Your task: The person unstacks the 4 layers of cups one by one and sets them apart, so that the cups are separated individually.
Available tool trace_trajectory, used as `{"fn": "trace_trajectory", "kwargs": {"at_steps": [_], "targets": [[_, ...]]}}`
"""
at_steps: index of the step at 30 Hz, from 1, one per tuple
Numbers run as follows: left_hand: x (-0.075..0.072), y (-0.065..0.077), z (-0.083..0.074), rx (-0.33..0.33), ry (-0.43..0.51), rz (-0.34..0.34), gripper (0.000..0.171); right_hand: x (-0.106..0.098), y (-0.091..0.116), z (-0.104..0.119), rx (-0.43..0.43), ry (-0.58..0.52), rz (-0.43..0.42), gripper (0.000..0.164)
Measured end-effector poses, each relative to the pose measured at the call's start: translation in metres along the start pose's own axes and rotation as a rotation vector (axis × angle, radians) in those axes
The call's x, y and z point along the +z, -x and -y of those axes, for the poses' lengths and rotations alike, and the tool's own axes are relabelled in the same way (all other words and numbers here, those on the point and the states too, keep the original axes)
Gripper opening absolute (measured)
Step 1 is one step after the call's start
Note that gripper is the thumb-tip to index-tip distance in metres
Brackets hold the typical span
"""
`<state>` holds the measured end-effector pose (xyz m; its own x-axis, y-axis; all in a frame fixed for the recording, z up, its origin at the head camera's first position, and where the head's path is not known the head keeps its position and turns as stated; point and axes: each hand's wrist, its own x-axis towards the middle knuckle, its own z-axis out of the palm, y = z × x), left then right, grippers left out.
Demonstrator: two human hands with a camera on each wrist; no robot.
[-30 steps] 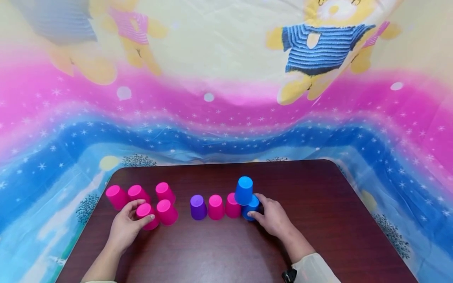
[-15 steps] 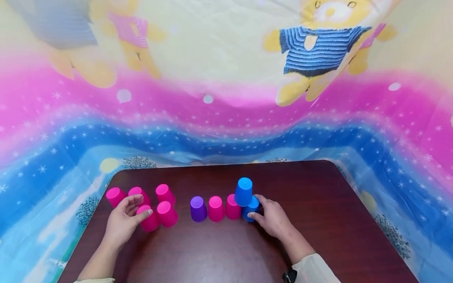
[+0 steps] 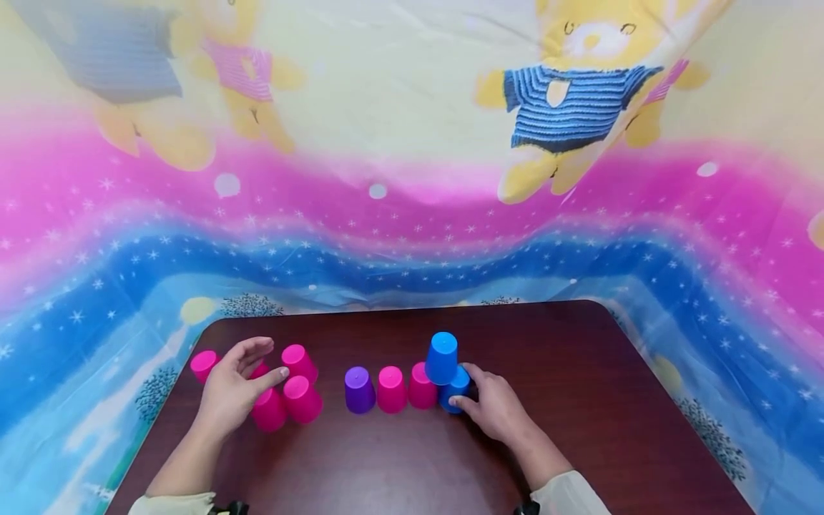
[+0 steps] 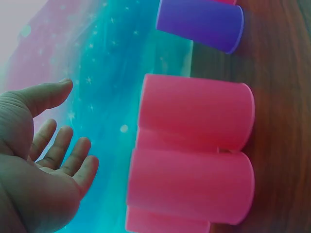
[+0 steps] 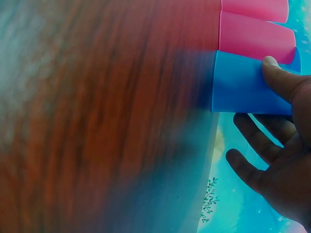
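Note:
My right hand (image 3: 492, 408) grips the lower blue cup (image 5: 248, 85) at the right end of a row, thumb on the near side and fingers beyond. That row also has a purple cup (image 3: 359, 390) and two pink cups, all upside down. Another blue cup (image 3: 442, 357) sits upside down on top, bridging the lower blue cup and the pink cup (image 3: 421, 388) beside it. My left hand (image 3: 232, 386) is raised over the left group, fingers spread and nothing in them. Under and beside it stand several upside-down pink cups, including the nearest pink cup (image 3: 268, 411); some are partly hidden by the hand.
All cups stand on a dark wooden table (image 3: 386, 465). A gap separates the left pink group, with its front right pink cup (image 3: 302, 400), from the row. Behind the table hangs a printed cloth (image 3: 386, 214) with bears and stars.
My left hand has let go of the nearest pink cup and risen away from it, fingers opening. My right hand stays on the lower blue cup. The head view has tilted slightly upward.

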<state>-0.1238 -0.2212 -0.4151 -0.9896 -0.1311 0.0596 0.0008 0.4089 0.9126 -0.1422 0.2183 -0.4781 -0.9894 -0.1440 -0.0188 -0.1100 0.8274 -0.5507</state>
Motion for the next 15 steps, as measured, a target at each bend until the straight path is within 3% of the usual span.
{"fn": "trace_trajectory", "kwargs": {"at_steps": [6, 15], "targets": [[0.013, -0.004, -0.015, 0.039, 0.028, 0.036, 0.073, -0.001, 0.0, 0.0, 0.005, 0.0, -0.005, 0.074], [0.037, -0.005, -0.033, 0.048, 0.052, 0.116, 0.072, -0.001, 0.0, 0.001, 0.012, -0.002, 0.007, 0.073]]}}
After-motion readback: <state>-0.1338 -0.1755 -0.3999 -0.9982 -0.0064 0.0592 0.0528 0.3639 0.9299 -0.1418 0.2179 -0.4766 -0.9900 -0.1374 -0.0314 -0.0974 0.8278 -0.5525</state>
